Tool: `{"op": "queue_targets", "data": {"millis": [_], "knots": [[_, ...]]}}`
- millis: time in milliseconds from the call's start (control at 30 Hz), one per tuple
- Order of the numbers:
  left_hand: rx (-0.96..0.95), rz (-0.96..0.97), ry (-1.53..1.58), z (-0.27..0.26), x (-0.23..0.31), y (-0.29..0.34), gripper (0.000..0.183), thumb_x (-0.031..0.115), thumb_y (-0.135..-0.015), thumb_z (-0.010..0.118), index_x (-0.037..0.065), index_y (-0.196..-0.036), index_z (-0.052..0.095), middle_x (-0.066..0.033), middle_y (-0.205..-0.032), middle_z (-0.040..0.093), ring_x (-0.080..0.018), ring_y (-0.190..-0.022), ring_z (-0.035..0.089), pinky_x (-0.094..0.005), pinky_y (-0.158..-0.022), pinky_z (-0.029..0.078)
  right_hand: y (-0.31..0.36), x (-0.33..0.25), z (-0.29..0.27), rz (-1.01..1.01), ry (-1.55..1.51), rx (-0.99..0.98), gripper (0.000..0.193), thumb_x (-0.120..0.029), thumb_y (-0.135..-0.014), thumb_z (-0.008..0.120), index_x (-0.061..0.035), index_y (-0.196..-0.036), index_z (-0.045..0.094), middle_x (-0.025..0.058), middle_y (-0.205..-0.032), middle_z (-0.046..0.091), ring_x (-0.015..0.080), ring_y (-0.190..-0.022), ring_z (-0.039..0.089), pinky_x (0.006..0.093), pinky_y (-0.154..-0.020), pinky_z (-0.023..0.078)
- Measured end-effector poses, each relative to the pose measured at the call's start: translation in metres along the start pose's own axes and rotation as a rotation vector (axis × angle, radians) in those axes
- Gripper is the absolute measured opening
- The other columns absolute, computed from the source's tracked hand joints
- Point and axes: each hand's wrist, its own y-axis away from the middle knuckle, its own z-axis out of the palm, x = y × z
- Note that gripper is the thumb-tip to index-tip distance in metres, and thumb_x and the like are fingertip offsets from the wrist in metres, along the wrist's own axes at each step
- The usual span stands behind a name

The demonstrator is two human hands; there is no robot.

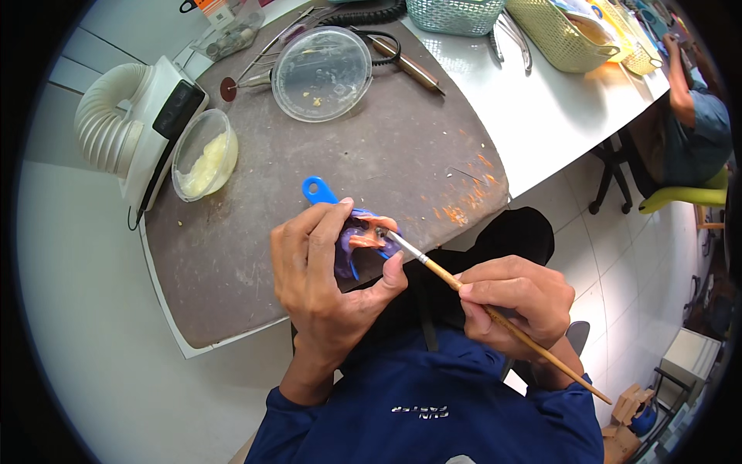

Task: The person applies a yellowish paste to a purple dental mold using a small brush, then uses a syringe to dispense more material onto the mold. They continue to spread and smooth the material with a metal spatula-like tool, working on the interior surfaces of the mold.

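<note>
My left hand (pixel 321 263) is closed around a blue dental impression tray (pixel 318 190), its handle with a hole pointing up and left. Purple and orange impression material (pixel 374 223) fills the tray. My right hand (pixel 518 301) grips a thin paintbrush (pixel 440 272) with a wooden handle, pinched between thumb and fingers. The brush tip touches the impression material near its right side. Both hands are held over the near edge of the brown work surface (pixel 255 263), above my lap. The fingers of my left hand partly hide the tray.
A bowl of pale yellow material (pixel 205 166) stands at left, beside a white machine with a ribbed hose (pixel 116 116). Behind lie a round clear lid (pixel 321 77) and a handpiece (pixel 410 66). Orange shavings (pixel 464 201) are scattered at right. Baskets (pixel 568 39) stand farther back; another person (pixel 692 131) sits at far right.
</note>
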Motion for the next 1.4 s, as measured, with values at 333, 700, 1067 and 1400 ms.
{"op": "queue_targets", "data": {"millis": [333,700,1067,1400], "knots": [[0.000,0.012,-0.020,-0.003,0.002,0.000,0.057,0.023,-0.067,0.084,0.002,-0.115,0.062,-0.0162,-0.108,0.061,-0.0307,-0.095,0.062,-0.0392,-0.080,0.052,0.003,-0.002,-0.009,0.126,-0.162,0.001,0.015,0.009,-0.076,0.066,0.0038,-0.090,0.063,0.0171,-0.075,0.071,0.0224,-0.069,0.073,0.0293,-0.062,0.060],[0.016,0.027,-0.005,-0.005,0.001,0.003,0.060,0.023,-0.066,0.085,0.003,-0.118,0.061,-0.0160,-0.109,0.060,-0.0307,-0.098,0.061,-0.0397,-0.082,0.052,0.013,-0.002,-0.004,0.520,-0.579,0.116,0.005,0.003,-0.087,0.064,0.0044,-0.088,0.059,0.0179,-0.083,0.072,0.0249,-0.081,0.075,0.0336,-0.073,0.063],[0.001,0.024,-0.005,-0.004,0.002,0.002,0.060,0.021,-0.064,0.085,0.003,-0.118,0.062,-0.0148,-0.109,0.061,-0.0300,-0.097,0.060,-0.0399,-0.081,0.051,0.011,0.004,-0.004,0.469,-0.604,0.066,0.006,0.007,-0.086,0.064,0.0059,-0.092,0.062,0.0188,-0.086,0.072,0.0262,-0.086,0.074,0.0353,-0.079,0.063],[-0.026,0.019,0.001,-0.004,0.003,0.000,0.058,0.021,-0.066,0.082,0.002,-0.118,0.065,-0.0134,-0.107,0.063,-0.0288,-0.094,0.060,-0.0384,-0.080,0.050,0.016,0.009,-0.010,0.359,-0.433,0.105,0.013,0.007,-0.079,0.068,0.0043,-0.092,0.066,0.0172,-0.086,0.073,0.0237,-0.080,0.075,0.0319,-0.073,0.062]]}}
